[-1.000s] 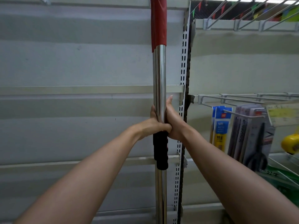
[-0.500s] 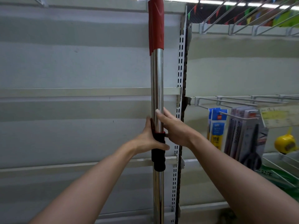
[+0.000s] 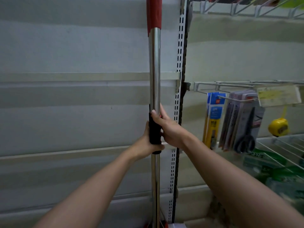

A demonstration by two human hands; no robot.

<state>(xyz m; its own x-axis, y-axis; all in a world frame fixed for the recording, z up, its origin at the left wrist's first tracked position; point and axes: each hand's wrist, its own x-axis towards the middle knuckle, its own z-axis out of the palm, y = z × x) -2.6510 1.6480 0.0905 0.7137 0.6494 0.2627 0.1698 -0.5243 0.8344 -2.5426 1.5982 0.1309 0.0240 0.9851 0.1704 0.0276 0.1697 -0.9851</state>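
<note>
Back panel (image 3: 74, 46): we face grey shelf backing, with a slotted upright (image 3: 179, 63) at its right edge.
Pole (image 3: 154, 71): our steel tube stands upright before the panel, just left of the slotted upright, with a red sleeve (image 3: 153, 12) on top.
Right hand (image 3: 169, 129): wrapped round the pole at the collar's top, thumb up the steel.
Left hand (image 3: 148, 143): fingers curled round the collar's lower end.
Black collar (image 3: 153, 129): on the pole, inside both our grips.
Scissors pack (image 3: 245, 129): hangs well to the right.

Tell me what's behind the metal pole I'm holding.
Behind the pole is a grey shelf panel with horizontal rails; a slotted upright stands just right of it. The strip directly behind the pole, and behind the left hand and right hand gripping it, is hidden.
</note>
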